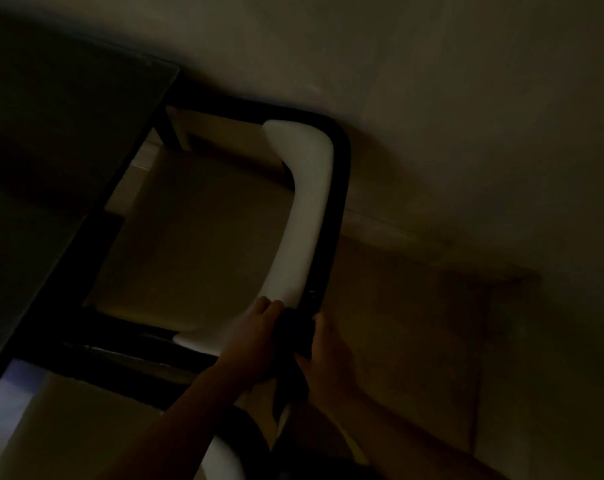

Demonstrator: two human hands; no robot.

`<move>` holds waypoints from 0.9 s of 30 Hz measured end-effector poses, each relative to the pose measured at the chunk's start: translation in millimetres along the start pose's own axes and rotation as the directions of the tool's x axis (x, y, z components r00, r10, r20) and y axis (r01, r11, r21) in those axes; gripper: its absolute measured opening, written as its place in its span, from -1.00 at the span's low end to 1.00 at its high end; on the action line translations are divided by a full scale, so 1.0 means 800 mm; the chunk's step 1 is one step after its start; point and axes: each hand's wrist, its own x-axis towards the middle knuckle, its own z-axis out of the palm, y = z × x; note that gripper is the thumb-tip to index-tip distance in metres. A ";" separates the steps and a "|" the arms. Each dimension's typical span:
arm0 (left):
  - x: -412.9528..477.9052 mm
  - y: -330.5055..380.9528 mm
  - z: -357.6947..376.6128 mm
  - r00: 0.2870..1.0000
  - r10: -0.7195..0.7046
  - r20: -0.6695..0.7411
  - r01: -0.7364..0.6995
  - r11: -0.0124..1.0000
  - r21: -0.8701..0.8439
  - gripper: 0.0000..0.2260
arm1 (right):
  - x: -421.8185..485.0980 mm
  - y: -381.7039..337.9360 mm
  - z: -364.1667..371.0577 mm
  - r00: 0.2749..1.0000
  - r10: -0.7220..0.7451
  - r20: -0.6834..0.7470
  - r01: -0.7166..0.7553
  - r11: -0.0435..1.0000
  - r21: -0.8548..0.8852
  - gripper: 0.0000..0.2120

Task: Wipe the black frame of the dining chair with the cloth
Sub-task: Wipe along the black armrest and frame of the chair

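cloth (295, 336) looks soft and dark, bunched by both your left hand (255, 327) and right hand (328, 351), fingers clenched around it on the stiff black frame (340, 188).

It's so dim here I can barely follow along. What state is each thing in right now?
Black frame: upright, gripped near its lower end by both hands.
White backrest pad: set inside the frame, untouched.
Cloth: dark, bunched around the frame between the hands.
Left hand: closed on the cloth.
Right hand: closed on the cloth.
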 end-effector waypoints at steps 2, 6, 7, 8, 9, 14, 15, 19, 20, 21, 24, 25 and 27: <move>0.013 -0.003 0.005 0.999 0.031 0.041 -0.029 0.998 -0.050 -0.79 | 0.004 0.000 0.003 0.999 0.043 0.010 -0.042 0.999 -0.020 -0.35; 0.041 -0.007 0.000 0.995 0.085 0.050 -0.079 0.991 -0.107 -0.81 | 0.022 -0.006 -0.006 0.993 0.110 -0.034 -0.111 0.994 -0.003 -0.40; 0.048 -0.009 -0.001 0.995 0.091 0.048 -0.084 0.987 -0.135 -0.84 | 0.026 -0.008 -0.009 0.992 0.123 -0.036 -0.122 0.992 0.015 -0.41; 0.056 -0.009 -0.002 0.995 0.087 0.043 -0.079 0.983 -0.165 -0.88 | 0.030 -0.012 -0.012 0.989 0.139 -0.045 -0.138 0.990 0.041 -0.41; 0.063 -0.009 -0.001 0.997 0.072 0.026 -0.066 0.980 -0.186 -0.91 | 0.034 -0.014 -0.015 0.987 0.148 -0.059 -0.145 0.988 0.062 -0.43; 0.134 0.005 0.009 0.994 -0.017 -0.107 -0.003 0.984 -0.179 -0.82 | 0.097 -0.018 -0.044 0.962 0.177 -0.207 -0.146 0.977 0.156 -0.59; 0.154 0.009 0.006 0.993 -0.006 -0.117 -0.015 0.985 -0.175 -0.82 | 0.115 -0.020 -0.051 0.957 0.186 -0.224 -0.146 0.973 0.181 -0.60; 0.218 0.027 -0.018 0.993 0.021 -0.117 -0.033 0.994 -0.101 -0.85 | 0.179 -0.025 -0.080 0.936 0.174 -0.306 -0.126 0.977 0.172 -0.61; 0.235 0.032 -0.024 0.994 0.014 -0.112 -0.024 0.996 -0.090 -0.86 | 0.197 -0.024 -0.090 0.931 0.166 -0.324 -0.120 0.980 0.157 -0.62; 0.252 0.037 -0.030 0.994 0.010 -0.113 -0.020 0.997 -0.081 -0.88 | 0.214 -0.023 -0.099 0.931 0.147 -0.335 -0.106 0.985 0.138 -0.62; 0.300 0.046 -0.043 0.991 0.026 -0.135 -0.034 0.997 -0.062 -0.88 | 0.261 -0.020 -0.130 0.944 0.053 -0.325 -0.020 0.995 0.102 -0.61; 0.315 0.049 -0.045 0.989 0.031 -0.145 -0.039 0.998 -0.054 -0.88 | 0.276 -0.019 -0.141 0.950 0.037 -0.310 -0.003 0.994 0.110 -0.61; 0.345 0.056 -0.052 0.983 0.030 -0.184 -0.040 0.998 -0.050 -0.88 | 0.308 -0.022 -0.164 0.952 0.021 -0.304 0.013 0.994 0.109 -0.65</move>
